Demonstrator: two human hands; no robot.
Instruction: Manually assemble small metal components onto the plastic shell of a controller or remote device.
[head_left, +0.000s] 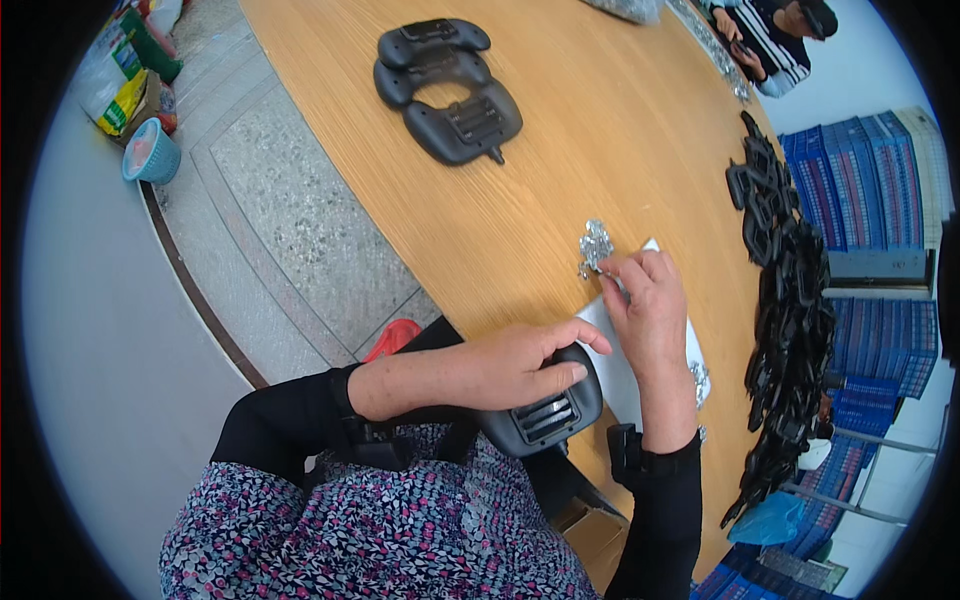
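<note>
My left hand (540, 365) lies over a black plastic housing (575, 405) near the table edge by my lap, thumb and fingers closed around its upper part. The housing has an open slotted bay, like a battery compartment, with shiny strips inside. My right hand (645, 295) reaches to a small heap of shiny metal pieces (596, 245), thumb and forefinger pinched at its near edge. What sits between those fingertips is too small to make out. Under my right wrist lies a white sheet or pad (622, 385), with more metal bits (700, 380) at its right side.
Several similar black housings (465, 125) lie together at the table's far left. A long heap of black plastic parts (790, 320) runs along the right side. Beyond are stacked blue trays (850, 180) and a person (765, 45). A blue basket (152, 152) stands on the floor left.
</note>
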